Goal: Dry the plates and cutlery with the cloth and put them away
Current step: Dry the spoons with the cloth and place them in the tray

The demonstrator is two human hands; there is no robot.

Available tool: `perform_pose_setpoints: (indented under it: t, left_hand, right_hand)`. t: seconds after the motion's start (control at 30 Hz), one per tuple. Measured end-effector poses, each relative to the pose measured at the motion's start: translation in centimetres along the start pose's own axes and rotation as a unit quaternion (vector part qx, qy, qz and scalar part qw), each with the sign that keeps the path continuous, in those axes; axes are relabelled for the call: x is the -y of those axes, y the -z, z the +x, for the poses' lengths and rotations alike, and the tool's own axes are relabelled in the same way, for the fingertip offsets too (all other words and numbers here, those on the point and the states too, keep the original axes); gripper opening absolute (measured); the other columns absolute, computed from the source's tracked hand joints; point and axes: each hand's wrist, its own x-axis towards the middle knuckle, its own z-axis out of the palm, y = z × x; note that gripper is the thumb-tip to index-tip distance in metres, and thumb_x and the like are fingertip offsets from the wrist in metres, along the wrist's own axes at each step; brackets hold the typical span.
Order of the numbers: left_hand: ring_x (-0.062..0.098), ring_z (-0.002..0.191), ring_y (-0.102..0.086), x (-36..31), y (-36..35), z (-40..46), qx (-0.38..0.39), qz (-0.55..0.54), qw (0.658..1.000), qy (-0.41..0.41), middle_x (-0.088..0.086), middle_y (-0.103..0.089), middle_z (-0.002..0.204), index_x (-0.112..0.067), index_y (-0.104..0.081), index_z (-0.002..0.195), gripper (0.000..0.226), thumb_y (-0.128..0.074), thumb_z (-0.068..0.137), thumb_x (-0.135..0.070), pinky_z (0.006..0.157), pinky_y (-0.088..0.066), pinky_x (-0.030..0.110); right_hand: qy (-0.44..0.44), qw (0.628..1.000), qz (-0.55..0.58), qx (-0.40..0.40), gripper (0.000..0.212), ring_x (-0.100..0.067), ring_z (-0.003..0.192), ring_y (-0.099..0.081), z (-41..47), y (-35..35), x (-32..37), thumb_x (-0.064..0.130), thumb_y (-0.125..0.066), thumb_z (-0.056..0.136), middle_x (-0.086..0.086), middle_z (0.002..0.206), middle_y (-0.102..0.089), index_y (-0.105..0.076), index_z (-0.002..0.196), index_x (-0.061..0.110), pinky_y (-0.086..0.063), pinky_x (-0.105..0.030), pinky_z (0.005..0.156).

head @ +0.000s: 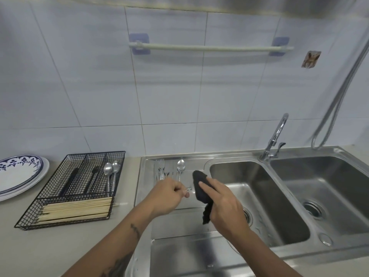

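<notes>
Gripping probably a spoon (188, 189), left hand (171, 193); right hand (223, 202) clutches cloth (200, 189) over steel sink (259, 206).

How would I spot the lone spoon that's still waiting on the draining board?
Start at the steel sink unit and look to its flat draining board, left of the basins. Near its back edge lies a bundle of forks; just right of them is the spoon, alone, bowl toward the wall, its rounded bowl unlike the forks' tines.
</notes>
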Motion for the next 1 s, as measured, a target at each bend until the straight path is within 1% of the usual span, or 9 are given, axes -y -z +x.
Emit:
perform_pose_setpoints:
  t: [0.1,0.17,0.27,0.43,0.6,0.7,0.77,0.87,1.0]
  left_hand:
    - [0.001,0.053,-0.053,1.3,-0.7,-0.3,-0.029,-0.076,0.996,0.035,-0.013,-0.07,0.068,-0.019,-0.074,0.078,0.024,-0.059,0.097,-0.016,0.051,-0.044,0.013]
    - [-0.003,0.058,-0.06,2.0,-1.2,-0.4,-0.057,-0.144,0.987,0.051,-0.013,-0.072,0.072,-0.016,-0.07,0.074,0.023,-0.062,0.095,-0.009,0.056,-0.048,0.014]
    - [0.011,0.082,-0.071,2.1,-2.0,0.1,-0.076,-0.203,0.972,0.088,-0.005,-0.074,0.082,-0.016,-0.071,0.081,0.018,-0.065,0.091,-0.003,0.073,-0.051,0.022]
    - [0.017,0.065,-0.073,0.7,-2.5,1.2,-0.098,-0.343,0.921,0.156,0.011,-0.073,0.082,-0.003,-0.071,0.091,0.01,-0.069,0.086,0.005,0.058,-0.056,0.023]
    - [0.026,0.079,-0.077,-0.7,-2.4,1.8,-0.131,-0.487,0.848,0.162,0.015,-0.077,0.086,0.005,-0.071,0.097,0.015,-0.064,0.084,0.007,0.065,-0.06,0.031]
    - [0.024,0.066,-0.075,-1.0,-2.3,1.6,-0.127,-0.527,0.823,0.171,0.008,-0.072,0.065,0.001,-0.071,0.094,0.012,-0.061,0.088,-0.004,0.061,-0.06,0.032]
    - [0.027,0.063,-0.074,-1.0,-2.0,1.4,-0.126,-0.525,0.823,0.175,0.008,-0.068,0.06,0.0,-0.071,0.089,0.014,-0.059,0.089,-0.008,0.058,-0.059,0.033]
    - [0.031,0.072,-0.076,-1.0,-2.0,1.5,-0.133,-0.494,0.843,0.167,0.014,-0.075,0.075,0.0,-0.071,0.094,0.018,-0.058,0.091,-0.012,0.062,-0.061,0.036]
    - [0.036,0.092,-0.073,-1.1,-1.8,1.8,-0.179,-0.479,0.845,0.156,0.019,-0.077,0.09,0.001,-0.073,0.094,0.018,-0.062,0.09,-0.013,0.093,-0.057,0.052]
  right_hand:
    - [-0.112,0.993,0.031,0.02,0.07,-0.023,0.127,-0.052,0.2,1.0,-1.3,-0.012,-0.051,0.074,0.003,0.145,-0.051,-0.059,0.136,0.019,-0.046,-0.036,0.102]
    - [-0.136,0.988,0.078,-0.003,0.071,-0.022,0.124,-0.055,0.6,1.5,-1.7,-0.017,-0.047,0.071,0.0,0.14,-0.056,-0.06,0.134,0.014,-0.044,-0.035,0.105]
    - [-0.134,0.984,0.109,-0.038,0.07,-0.019,0.118,-0.058,1.2,1.7,-0.9,-0.019,-0.044,0.069,0.0,0.132,-0.062,-0.063,0.13,0.011,-0.043,-0.027,0.104]
    - [-0.112,0.983,0.141,-0.046,0.069,-0.019,0.114,-0.059,1.8,0.9,1.5,-0.015,-0.042,0.067,0.001,0.13,-0.062,-0.065,0.126,0.012,-0.047,-0.032,0.1]
    - [-0.056,0.99,0.127,0.004,0.072,-0.016,0.125,-0.049,0.6,-1.1,3.5,0.0,-0.038,0.071,0.005,0.139,-0.052,-0.056,0.137,0.021,-0.041,-0.029,0.106]
    - [-0.032,0.994,0.105,0.006,0.074,-0.019,0.13,-0.043,0.0,-1.8,2.9,-0.01,-0.046,0.075,0.002,0.143,-0.047,-0.054,0.14,0.023,-0.038,-0.03,0.109]
    - [-0.038,0.996,0.079,0.001,0.072,-0.023,0.13,-0.044,0.3,-1.7,2.4,-0.012,-0.047,0.075,-0.002,0.143,-0.049,-0.055,0.139,0.021,-0.04,-0.038,0.109]
    - [-0.029,0.998,0.055,0.01,0.071,-0.027,0.131,-0.044,1.1,-1.6,3.2,-0.005,-0.044,0.074,-0.003,0.143,-0.05,-0.055,0.139,0.02,-0.038,-0.046,0.109]
    - [-0.011,0.999,-0.01,0.042,0.077,-0.023,0.139,-0.039,0.4,-2.3,3.6,0.0,-0.054,0.073,0.002,0.15,-0.045,-0.046,0.144,0.028,-0.026,-0.055,0.115]
